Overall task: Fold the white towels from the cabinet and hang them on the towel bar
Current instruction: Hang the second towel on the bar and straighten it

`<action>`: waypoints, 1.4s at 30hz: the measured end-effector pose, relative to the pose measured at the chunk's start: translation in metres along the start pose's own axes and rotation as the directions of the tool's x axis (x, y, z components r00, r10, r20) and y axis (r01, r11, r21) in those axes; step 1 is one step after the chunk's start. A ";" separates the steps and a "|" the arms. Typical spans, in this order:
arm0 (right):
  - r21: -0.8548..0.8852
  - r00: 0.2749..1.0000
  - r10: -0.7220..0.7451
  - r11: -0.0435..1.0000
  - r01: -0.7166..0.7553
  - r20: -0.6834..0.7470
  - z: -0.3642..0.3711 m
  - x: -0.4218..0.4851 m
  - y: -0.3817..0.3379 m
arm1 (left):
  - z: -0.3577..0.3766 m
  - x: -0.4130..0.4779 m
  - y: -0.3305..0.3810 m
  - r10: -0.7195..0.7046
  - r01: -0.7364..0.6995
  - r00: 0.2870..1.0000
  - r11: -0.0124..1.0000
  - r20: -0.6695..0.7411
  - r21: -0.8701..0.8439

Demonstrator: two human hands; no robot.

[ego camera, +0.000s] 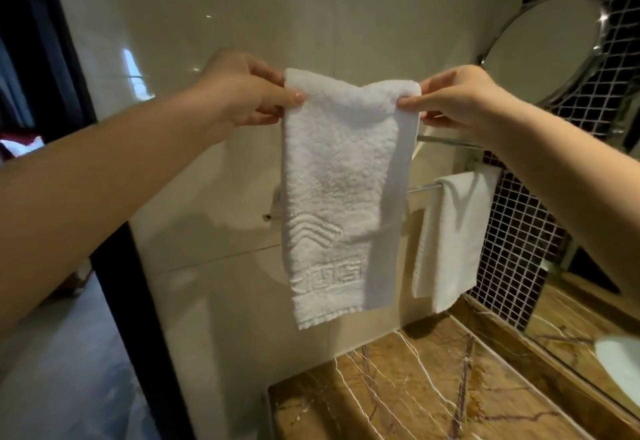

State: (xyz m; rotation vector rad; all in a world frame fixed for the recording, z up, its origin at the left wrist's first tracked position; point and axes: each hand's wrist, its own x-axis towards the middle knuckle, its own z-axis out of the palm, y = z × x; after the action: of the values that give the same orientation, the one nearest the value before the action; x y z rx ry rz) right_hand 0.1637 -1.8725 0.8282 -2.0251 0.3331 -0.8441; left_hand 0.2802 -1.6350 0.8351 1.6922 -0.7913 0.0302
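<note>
A white towel (332, 197), folded lengthwise and wave-patterned near its hem, hangs upright before the bar (420, 189). A second towel (450, 232) drapes over the bar, further right.

This head-worn view faces forward and somewhat down at a glossy cream tiled wall (242, 7) close ahead. Both forearms run in from the left and right edges, so the left hand (242, 90) and right hand (460, 100) meet at mid-frame. The white terry towel (329, 190) they hold hangs near the centre, close to the lens. The wide lens bends the edges. A black door frame (124, 301) leans at the left, a round chrome-rimmed mirror (543, 48) sits upper right, and the brown veined marble tabletop (415, 387) lies low at the bottom right.
</note>
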 end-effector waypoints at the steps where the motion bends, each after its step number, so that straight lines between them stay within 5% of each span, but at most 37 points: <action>1: -0.003 1.000 -0.012 1.000 0.012 -0.002 -0.002 0.007 -0.004 | -0.002 0.006 0.003 0.017 -0.017 1.000 1.000 0.000 -0.003; 25: 0.116 0.990 -0.057 0.991 0.072 -0.131 -0.035 0.104 -0.039 | 0.017 0.087 0.063 0.231 -0.235 0.970 0.971 -0.073 -0.052; 36: 0.164 0.979 -0.124 0.975 0.150 -0.159 -0.033 0.116 -0.062 | 0.006 0.094 0.079 0.236 -0.234 0.972 0.969 0.019 -0.079; 42: 0.166 0.994 -0.059 0.983 0.075 -0.096 -0.025 0.110 -0.054 | 0.004 0.093 0.068 0.233 -0.239 0.970 0.967 -0.075 -0.084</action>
State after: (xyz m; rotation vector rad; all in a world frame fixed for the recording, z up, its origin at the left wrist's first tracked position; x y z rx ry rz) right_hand 0.2227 -1.9152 0.9301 -1.8522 0.2358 -0.9750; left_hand 0.3155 -1.6870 0.9318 1.4953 -0.9285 0.2095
